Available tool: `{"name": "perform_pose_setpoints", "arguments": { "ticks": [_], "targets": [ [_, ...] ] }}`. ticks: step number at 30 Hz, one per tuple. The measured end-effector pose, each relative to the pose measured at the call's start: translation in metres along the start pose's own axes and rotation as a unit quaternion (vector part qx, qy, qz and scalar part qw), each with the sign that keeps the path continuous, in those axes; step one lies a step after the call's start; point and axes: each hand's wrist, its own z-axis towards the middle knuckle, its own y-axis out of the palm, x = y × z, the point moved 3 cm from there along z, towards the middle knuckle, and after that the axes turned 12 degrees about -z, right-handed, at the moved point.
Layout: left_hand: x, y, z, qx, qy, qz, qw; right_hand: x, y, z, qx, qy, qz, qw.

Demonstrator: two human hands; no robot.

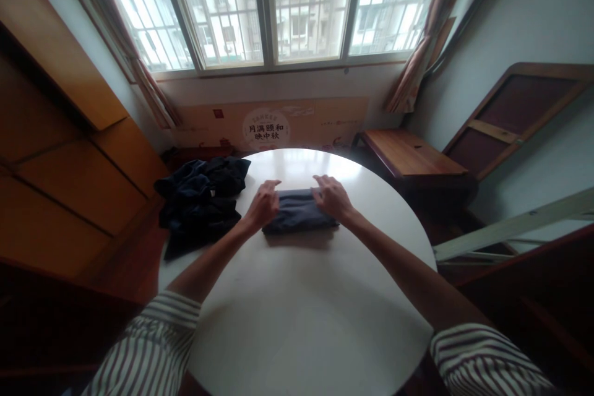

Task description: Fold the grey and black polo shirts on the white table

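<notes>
A folded dark grey-blue cloth, perhaps a garment point(301, 213), lies as a flat bundle on the white round table point(306, 309). My left hand point(265, 205) is at its left edge, the index finger stretched out past the far side; its other fingers are partly hidden. At the far right corner rests my right hand point(332, 199), its fingers apart and touching the cloth. Neither hand appears to grip the bundle. To the left of my left hand, a loose heap of dark navy and black clothes point(204, 198) hangs partly over the table's edge.
A low wooden bench point(413, 151) stands beyond the table on the right, near a leaning wooden-framed panel point(524, 114). A pale metal frame point(515, 226) reaches toward the table's right edge. Orange-brown cabinets point(88, 179) line the left; barred windows point(306, 6) are ahead.
</notes>
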Motion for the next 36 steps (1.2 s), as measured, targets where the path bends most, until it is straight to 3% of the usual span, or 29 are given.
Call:
{"name": "perform_pose_setpoints", "arguments": {
  "ticks": [2,4,7,10,16,20,24,26,29,30,31,33,34,36],
  "targets": [
    [0.009,0.022,0.002,-0.096,0.045,0.056,0.993,-0.022,0.014,0.002,-0.03,-0.087,-0.053,0.994],
    [0.003,0.039,0.0,-0.164,0.024,0.12,0.979,-0.028,0.031,0.0,-0.079,-0.111,-0.087,0.987],
    [-0.019,0.045,-0.007,-0.191,-0.037,0.168,0.966,-0.013,0.049,-0.008,-0.129,-0.051,-0.108,0.984],
    [-0.035,0.04,-0.012,-0.187,-0.068,0.178,0.964,0.005,0.052,-0.013,-0.146,-0.008,-0.109,0.983],
    [-0.026,0.037,-0.012,-0.183,-0.052,0.203,0.96,0.013,0.027,-0.002,-0.183,0.036,0.03,0.982],
    [-0.01,0.032,-0.019,-0.183,0.062,0.21,0.958,0.019,0.0,-0.002,-0.207,0.044,0.06,0.976],
    [-0.011,0.026,-0.023,-0.232,0.125,0.155,0.952,0.023,-0.018,-0.032,-0.262,0.052,0.086,0.96],
    [-0.012,0.026,-0.021,-0.261,0.139,0.099,0.95,0.019,-0.02,-0.057,-0.337,0.045,0.104,0.935],
    [-0.005,0.032,-0.014,-0.274,0.134,0.014,0.952,0.005,-0.018,-0.094,-0.484,-0.013,0.13,0.865],
    [-0.001,0.035,-0.01,-0.268,0.125,-0.002,0.955,0.0,-0.019,-0.101,-0.48,-0.037,0.122,0.868],
    [0.003,0.039,-0.007,-0.26,0.114,-0.005,0.959,-0.005,-0.02,-0.103,-0.442,-0.058,0.101,0.889],
    [0.009,0.048,0.0,-0.255,0.086,0.016,0.963,-0.016,-0.027,-0.101,-0.295,-0.095,0.026,0.95],
    [0.01,0.054,0.004,-0.265,0.07,0.034,0.961,-0.021,-0.03,-0.099,-0.224,-0.114,-0.012,0.968],
    [0.009,0.064,0.01,-0.297,0.043,0.064,0.952,-0.03,-0.033,-0.095,-0.133,-0.16,-0.059,0.976]
  ]
}}
